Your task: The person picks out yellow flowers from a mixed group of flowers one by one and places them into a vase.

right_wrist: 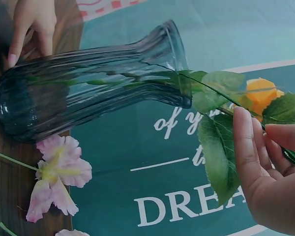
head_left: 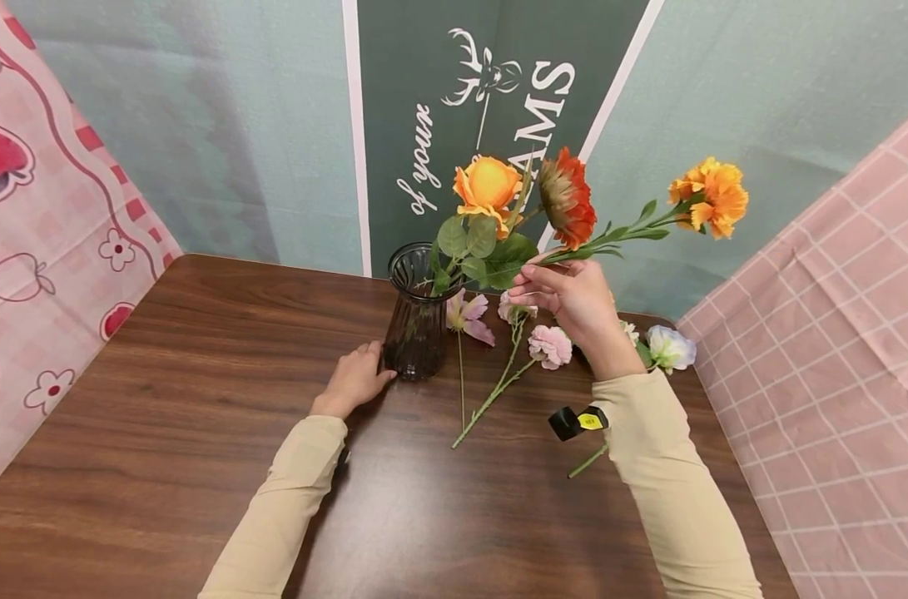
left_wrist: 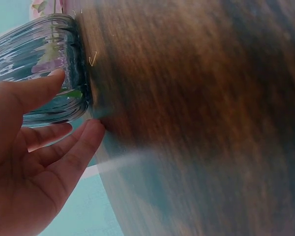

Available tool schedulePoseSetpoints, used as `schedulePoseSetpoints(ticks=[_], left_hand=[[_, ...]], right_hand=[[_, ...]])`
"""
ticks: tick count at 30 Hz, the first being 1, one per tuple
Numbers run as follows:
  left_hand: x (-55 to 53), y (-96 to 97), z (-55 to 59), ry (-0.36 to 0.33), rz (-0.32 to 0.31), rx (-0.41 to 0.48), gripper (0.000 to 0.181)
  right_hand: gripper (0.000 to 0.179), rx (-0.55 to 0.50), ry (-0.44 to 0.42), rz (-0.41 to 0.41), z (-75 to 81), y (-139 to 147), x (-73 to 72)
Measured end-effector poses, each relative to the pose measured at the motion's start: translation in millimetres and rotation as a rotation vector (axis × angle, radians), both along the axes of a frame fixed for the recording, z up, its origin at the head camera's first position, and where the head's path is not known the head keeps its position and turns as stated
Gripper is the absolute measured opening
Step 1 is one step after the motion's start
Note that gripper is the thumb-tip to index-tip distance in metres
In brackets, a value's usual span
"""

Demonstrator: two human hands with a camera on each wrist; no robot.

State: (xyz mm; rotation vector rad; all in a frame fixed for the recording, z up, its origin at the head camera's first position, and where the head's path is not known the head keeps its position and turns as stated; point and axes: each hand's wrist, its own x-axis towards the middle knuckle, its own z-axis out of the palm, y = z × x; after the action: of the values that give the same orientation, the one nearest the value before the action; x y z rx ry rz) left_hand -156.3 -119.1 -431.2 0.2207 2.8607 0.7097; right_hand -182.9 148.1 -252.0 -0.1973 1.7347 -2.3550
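A smoky ribbed glass vase [head_left: 414, 337] stands upright on the wooden table, its base held lightly between the thumb and fingers of my left hand [head_left: 354, 378]. An orange rose [head_left: 489, 187] leans out of its mouth to the right. Beside the rose is a red-orange flower [head_left: 569, 200]; leaves hide its lower stem. My right hand [head_left: 577, 304] pinches the green stem of a yellow-orange carnation [head_left: 712, 198], bloom pointing right. In the right wrist view, a thin dark stem [right_wrist: 211, 88] runs from these fingertips to the vase mouth [right_wrist: 179, 64]; whether it is inside is unclear.
Right of the vase lie a pale pink-purple flower [head_left: 468, 316] and a branching pink carnation [head_left: 551, 346]. A bluish-white flower [head_left: 671, 348] lies near the right edge, partly behind the right arm. A printed cloth [head_left: 296, 125] hangs behind the table.
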Motion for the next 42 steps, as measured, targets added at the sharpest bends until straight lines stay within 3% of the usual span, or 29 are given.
schedulePoseSetpoints(ticks=[8, 16, 19, 42], left_hand=[[1.2, 0.4, -0.1, 0.037, 0.001, 0.004, 0.058], [0.6, 0.6, -1.0, 0.008, 0.003, 0.005, 0.06], [2.2, 0.4, 1.0, 0.032, -0.001, 0.004, 0.059], [1.0, 0.9, -1.9, 0.03, 0.003, 0.002, 0.06]], right_hand=[[0.005, 0.033, -0.002, 0.042, -5.8, -7.2, 0.7], [0.005, 0.077, -0.016, 0.061, -11.0, -10.4, 0.3], [0.006, 0.074, -0.019, 0.074, -12.2, -12.3, 0.0], [0.008, 0.093, -0.064, 0.023, -13.7, -8.7, 0.3]])
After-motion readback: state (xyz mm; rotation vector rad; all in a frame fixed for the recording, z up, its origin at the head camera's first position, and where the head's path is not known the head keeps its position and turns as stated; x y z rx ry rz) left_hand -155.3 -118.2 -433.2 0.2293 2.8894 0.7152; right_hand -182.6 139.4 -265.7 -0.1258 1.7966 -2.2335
